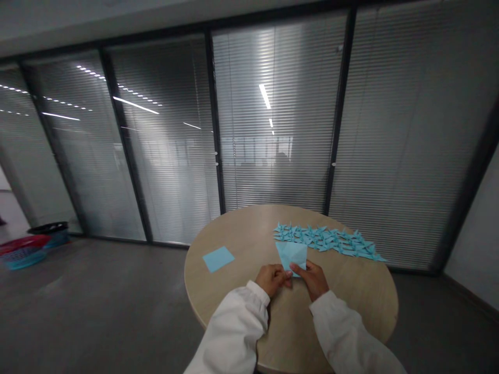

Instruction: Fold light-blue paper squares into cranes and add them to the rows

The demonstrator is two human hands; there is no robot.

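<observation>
A light blue folded paper (292,254) stands up from the round wooden table (241,301), pinched at its lower corner by both hands. My left hand (273,279) grips it from the left with curled fingers. My right hand (312,278) holds it from the right, thumb on the paper. Both arms wear white sleeves. Just beyond the paper lies a row of several folded blue paper cranes (331,241). A flat square sheet of blue paper (218,258) lies to the left of my hands.
Glass partitions with closed blinds (273,130) stand behind the table. On the grey floor at far left sit a red basket (23,244), a blue basket and a dark bin (49,228).
</observation>
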